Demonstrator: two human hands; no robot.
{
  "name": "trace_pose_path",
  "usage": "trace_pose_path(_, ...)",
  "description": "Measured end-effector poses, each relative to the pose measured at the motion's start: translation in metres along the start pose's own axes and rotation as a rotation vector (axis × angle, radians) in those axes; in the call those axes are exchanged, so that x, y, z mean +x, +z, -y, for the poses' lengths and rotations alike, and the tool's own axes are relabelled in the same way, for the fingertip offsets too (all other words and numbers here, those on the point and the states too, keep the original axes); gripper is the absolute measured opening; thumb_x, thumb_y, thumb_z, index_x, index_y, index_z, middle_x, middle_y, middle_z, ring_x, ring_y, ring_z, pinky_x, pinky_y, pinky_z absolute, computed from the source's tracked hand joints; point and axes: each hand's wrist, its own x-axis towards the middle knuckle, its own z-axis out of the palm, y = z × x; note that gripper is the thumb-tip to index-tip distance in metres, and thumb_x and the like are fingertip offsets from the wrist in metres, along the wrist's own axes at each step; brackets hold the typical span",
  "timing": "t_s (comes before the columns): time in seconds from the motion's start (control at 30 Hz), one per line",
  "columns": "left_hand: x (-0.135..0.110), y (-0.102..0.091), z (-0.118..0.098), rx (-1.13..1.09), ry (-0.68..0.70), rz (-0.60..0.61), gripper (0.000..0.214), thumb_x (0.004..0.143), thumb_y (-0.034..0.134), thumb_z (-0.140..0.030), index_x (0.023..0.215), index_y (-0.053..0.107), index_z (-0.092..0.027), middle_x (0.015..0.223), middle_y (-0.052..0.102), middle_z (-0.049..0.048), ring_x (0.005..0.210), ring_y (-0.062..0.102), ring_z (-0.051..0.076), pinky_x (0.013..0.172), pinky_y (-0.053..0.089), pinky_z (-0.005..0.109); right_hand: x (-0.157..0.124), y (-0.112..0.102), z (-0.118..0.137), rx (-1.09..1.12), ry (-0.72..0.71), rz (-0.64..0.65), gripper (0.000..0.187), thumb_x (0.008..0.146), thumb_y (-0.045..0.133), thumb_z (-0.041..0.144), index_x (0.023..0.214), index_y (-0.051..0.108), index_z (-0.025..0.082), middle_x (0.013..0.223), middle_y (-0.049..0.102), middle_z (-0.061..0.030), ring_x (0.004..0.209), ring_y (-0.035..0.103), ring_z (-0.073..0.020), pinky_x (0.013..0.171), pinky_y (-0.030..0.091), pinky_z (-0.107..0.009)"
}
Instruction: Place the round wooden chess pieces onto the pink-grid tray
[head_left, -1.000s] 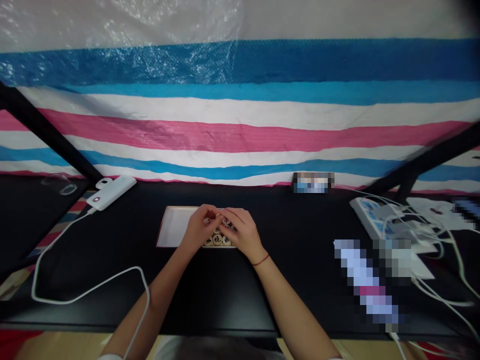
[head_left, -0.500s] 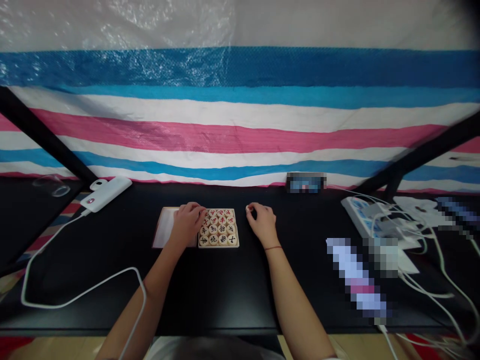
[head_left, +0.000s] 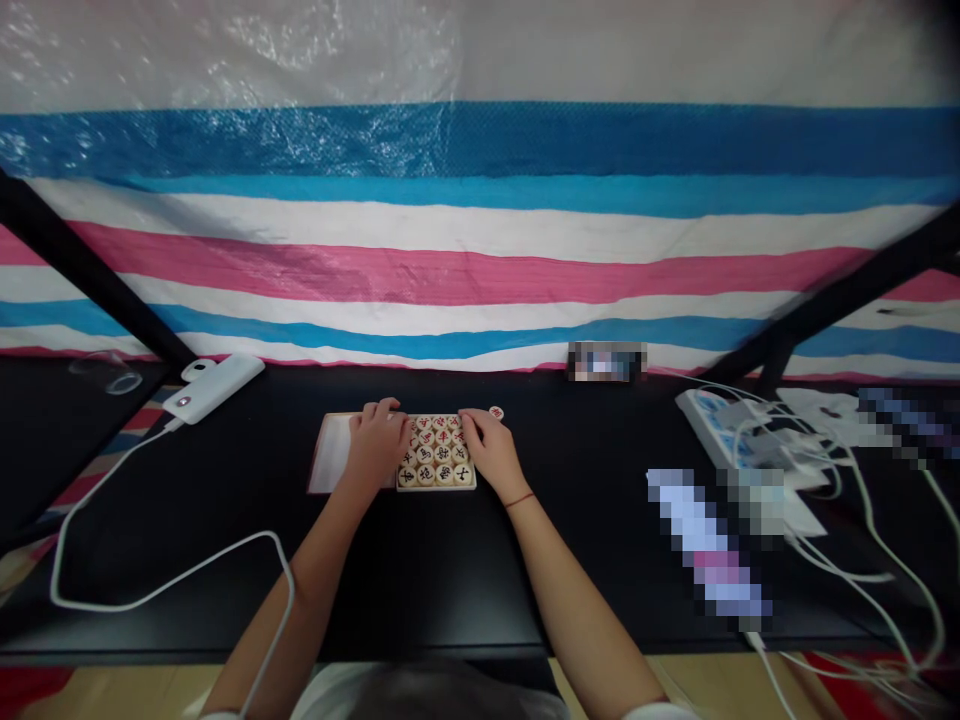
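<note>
- Okay, big striped tarp (head_left: 480, 280) in pink, blue and white hanging across the back, with a black table (head_left: 420, 570) running wide in front of it
- Over on the left a white power bank (head_left: 214, 388) with its cable looping forward, and on the far right a power strip (head_left: 709, 430) tangled in white leads, both well away from the hands
- Dead centre, a shallow wooden tray (head_left: 436, 489) sits just right of a white card lid (head_left: 330, 455), edges touching or nearly so
- Tray looks packed with round xiangqi pieces (head_left: 442, 452) in tight rows, though the hands hide some
- Left hand (head_left: 375, 445) on the tray's left edge, fingers curled together; any pinch is hidden
- Right hand (head_left: 484, 450) on the right-hand rows, fingers close together and pressing down; can't tell if they're gripping anything
- Plenty of open table in front, and one loose piece (head_left: 496, 412) lying outside, just past the right fingertips
</note>
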Motion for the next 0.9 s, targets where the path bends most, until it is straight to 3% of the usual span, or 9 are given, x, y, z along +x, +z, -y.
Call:
trace_pose_path(0.43, -0.002, -0.002, -0.015, -0.075, -0.092, -0.052, 0.023, 0.09, 0.048, -0.027, 0.085, 0.069, -0.019, 0.117, 0.06, 0.0135, 0.103, 0.049, 0.032, 0.079, 0.04, 0.045, 0.001, 0.002, 0.0, 0.032, 0.003, -0.015, 0.026, 0.092, 0.045, 0.032, 0.091, 0.067, 0.019, 0.096, 0.07, -0.008, 0.092, 0.065, -0.0197, 0.086, 0.05, -0.033)
trace_pose_path(0.73, -0.001, -0.004, -0.012, -0.083, -0.018, 0.004, 0.017, 0.092, 0.047, -0.024, 0.087, 0.063, -0.021, 0.1, 0.066, 0.0073, 0.094, 0.055, 0.026, 0.079, 0.036, 0.041, 0.001, 0.001, -0.001, 0.045, 0.052, 0.001, 0.026, 0.092, 0.047, 0.033, 0.096, 0.067, 0.018, 0.101, 0.07, -0.0085, 0.091, 0.065, -0.0196, 0.085, 0.051, -0.033)
trace_pose_path(0.9, -0.002, -0.003, -0.012, -0.082, -0.016, -0.031, 0.014, 0.089, 0.051, -0.025, 0.087, 0.064, -0.02, 0.105, 0.065, 0.0087, 0.097, 0.055, 0.027, 0.077, 0.035, 0.04, 0.001, 0.001, -0.001, 0.039, 0.078, -0.012, 0.028, 0.091, 0.048, 0.035, 0.1, 0.067, 0.017, 0.102, 0.07, -0.0093, 0.085, 0.065, -0.0189, 0.081, 0.052, -0.032)
